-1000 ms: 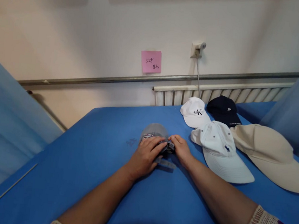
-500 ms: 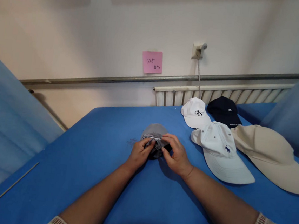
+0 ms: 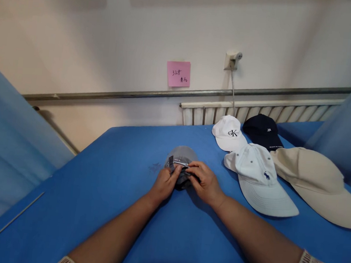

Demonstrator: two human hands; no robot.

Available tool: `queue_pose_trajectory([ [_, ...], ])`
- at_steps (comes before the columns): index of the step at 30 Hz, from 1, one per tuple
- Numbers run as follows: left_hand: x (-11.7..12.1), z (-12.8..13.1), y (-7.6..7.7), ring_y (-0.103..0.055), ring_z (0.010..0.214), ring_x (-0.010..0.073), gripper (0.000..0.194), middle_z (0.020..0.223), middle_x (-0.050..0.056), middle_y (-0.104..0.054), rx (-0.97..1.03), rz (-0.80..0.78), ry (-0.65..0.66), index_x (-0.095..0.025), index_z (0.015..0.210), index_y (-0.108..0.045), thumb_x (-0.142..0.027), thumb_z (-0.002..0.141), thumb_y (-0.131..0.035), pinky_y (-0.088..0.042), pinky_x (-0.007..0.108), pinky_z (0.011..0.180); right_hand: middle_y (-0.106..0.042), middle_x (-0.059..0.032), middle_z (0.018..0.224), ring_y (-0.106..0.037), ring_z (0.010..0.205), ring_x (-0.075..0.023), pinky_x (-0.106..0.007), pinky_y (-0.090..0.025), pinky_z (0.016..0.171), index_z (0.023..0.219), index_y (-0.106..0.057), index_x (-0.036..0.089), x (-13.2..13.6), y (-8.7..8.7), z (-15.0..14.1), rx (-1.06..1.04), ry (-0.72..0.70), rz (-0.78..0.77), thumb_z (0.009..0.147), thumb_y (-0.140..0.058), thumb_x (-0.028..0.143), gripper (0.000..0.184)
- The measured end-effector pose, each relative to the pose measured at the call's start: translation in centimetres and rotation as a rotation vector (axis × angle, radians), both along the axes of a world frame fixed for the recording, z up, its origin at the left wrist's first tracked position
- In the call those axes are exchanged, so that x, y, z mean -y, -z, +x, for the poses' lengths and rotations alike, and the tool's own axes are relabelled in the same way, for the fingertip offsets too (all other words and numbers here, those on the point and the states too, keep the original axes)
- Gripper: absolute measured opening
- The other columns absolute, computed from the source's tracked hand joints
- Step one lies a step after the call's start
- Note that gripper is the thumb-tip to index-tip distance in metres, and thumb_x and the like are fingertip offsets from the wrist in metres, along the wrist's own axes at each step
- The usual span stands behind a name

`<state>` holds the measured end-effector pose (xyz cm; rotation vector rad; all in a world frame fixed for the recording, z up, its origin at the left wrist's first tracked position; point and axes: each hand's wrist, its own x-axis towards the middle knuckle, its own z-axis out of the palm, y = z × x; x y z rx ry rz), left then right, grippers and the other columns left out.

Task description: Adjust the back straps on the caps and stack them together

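Note:
A grey baseball cap [image 3: 183, 152] lies in the middle of the blue-covered table, its back opening and strap turned toward me. My left hand [image 3: 164, 183] is closed on the left side of that opening, thumb on top, with a dark strap end sticking up beside it. On the right side, my right hand [image 3: 205, 182] pinches the strap and cap edge between thumb and fingers. Both hands hide part of the strap and the cap's inside. The nearest other cap is a pale one with a small dark horse-rider emblem [image 3: 260, 172], right of my right hand.
Beyond it are a white cap [image 3: 228, 133], a navy cap [image 3: 262, 129] and a beige cap [image 3: 320, 174]. A thin stick [image 3: 15, 217] lies at the table's left edge. Behind stand a radiator [image 3: 245, 111] and a wall rail [image 3: 129, 94]; blue curtains [image 3: 3, 140] hang at both sides.
A dark strap end now stands up by my left thumb. My right fingers have drawn closer together on the strap. The grey cap stays in nearly the same place.

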<state>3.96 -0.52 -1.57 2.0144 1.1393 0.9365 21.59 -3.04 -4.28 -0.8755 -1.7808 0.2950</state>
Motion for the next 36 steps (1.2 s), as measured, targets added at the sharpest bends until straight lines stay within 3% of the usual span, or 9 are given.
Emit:
queue_pose_trajectory([
  [3, 0.3, 0.2, 0.0, -0.062, 0.097, 0.0201, 0.035, 0.104, 0.007, -0.068, -0.037, 0.101, 0.037, -0.017, 0.109, -0.063, -0.040, 0.096, -0.039, -0.046, 0.034, 0.090, -0.062, -0.0068, 0.104, -0.061, 0.097, -0.0184, -0.035, -0.051, 0.087, 0.101, -0.069, 0.024, -0.4, 0.2, 0.2, -0.155, 0.039, -0.060, 0.089, -0.055, 0.020, 0.019],
  [7, 0.9, 0.1, -0.3, -0.059, 0.107, 0.0211, 0.031, 0.114, 0.009, -0.065, 0.014, 0.271, -0.100, -0.019, 0.116, -0.059, -0.033, 0.096, -0.042, -0.043, 0.037, 0.096, -0.061, -0.0069, 0.102, -0.059, 0.098, -0.0202, -0.038, -0.050, 0.087, 0.101, -0.071, 0.026, 0.0, -0.6, 0.4, -0.206, 0.165, -0.051, 0.090, -0.055, 0.027, 0.020],
  [9, 1.4, 0.0, -0.5, -0.061, 0.099, 0.0196, 0.028, 0.107, 0.008, -0.066, 0.053, 0.309, -0.139, -0.019, 0.116, -0.059, -0.031, 0.095, -0.044, -0.046, 0.035, 0.091, -0.061, -0.0064, 0.097, -0.060, 0.094, -0.0200, -0.036, -0.050, 0.083, 0.103, -0.071, 0.027, 0.5, -1.1, 0.3, -0.211, 0.186, -0.044, 0.090, -0.054, 0.028, 0.021],
  [13, 2.3, 0.1, -0.9, -0.062, 0.075, 0.0152, 0.025, 0.084, 0.003, -0.066, 0.059, 0.224, -0.018, -0.019, 0.112, -0.059, -0.029, 0.095, -0.042, -0.049, 0.028, 0.073, -0.062, -0.0048, 0.087, -0.060, 0.082, -0.0181, -0.032, -0.050, 0.073, 0.104, -0.069, 0.026, 1.4, -1.8, 0.0, -0.240, 0.122, -0.048, 0.092, -0.051, 0.028, 0.022],
  [16, 2.4, 0.2, -1.1, -0.061, 0.071, 0.0153, 0.026, 0.080, 0.003, -0.066, -0.004, 0.190, 0.025, -0.018, 0.112, -0.060, -0.027, 0.094, -0.043, -0.048, 0.029, 0.072, -0.062, -0.0039, 0.084, -0.058, 0.078, -0.0176, -0.031, -0.048, 0.070, 0.098, -0.068, 0.024, 1.5, -1.9, -0.1, -0.289, 0.130, -0.060, 0.092, -0.050, 0.028, 0.019],
  [22, 1.7, 0.3, -0.9, -0.062, 0.086, 0.0184, 0.028, 0.097, 0.006, -0.068, 0.024, 0.094, -0.044, -0.017, 0.106, -0.062, -0.039, 0.090, -0.053, -0.048, 0.031, 0.079, -0.060, -0.0018, 0.076, -0.057, 0.072, -0.0158, -0.028, -0.045, 0.066, 0.083, -0.067, 0.022, 1.2, -1.3, -0.5, -0.336, 0.084, -0.184, 0.090, -0.054, 0.031, 0.017],
  [30, 1.5, 0.9, -0.3, -0.063, 0.087, 0.0190, 0.027, 0.093, 0.006, -0.069, 0.216, -0.001, -0.018, -0.016, 0.094, -0.067, -0.040, 0.088, -0.055, -0.049, 0.033, 0.081, -0.061, -0.0022, 0.076, -0.057, 0.069, -0.0159, -0.028, -0.044, 0.064, 0.081, -0.068, 0.020, 0.4, -0.3, -0.5, -0.393, 0.153, -0.281, 0.086, -0.058, 0.035, 0.019],
  [36, 1.9, 0.9, -0.4, -0.060, 0.075, 0.0162, 0.028, 0.082, 0.004, -0.066, 0.086, 0.023, 0.092, -0.017, 0.100, -0.067, -0.036, 0.078, -0.068, -0.049, 0.029, 0.070, -0.065, -0.0007, 0.071, -0.059, 0.063, -0.0154, -0.027, -0.046, 0.060, 0.081, -0.062, 0.020, 0.3, 0.3, -0.8, -0.536, 0.102, -0.435, 0.079, -0.066, 0.040, 0.021],
])
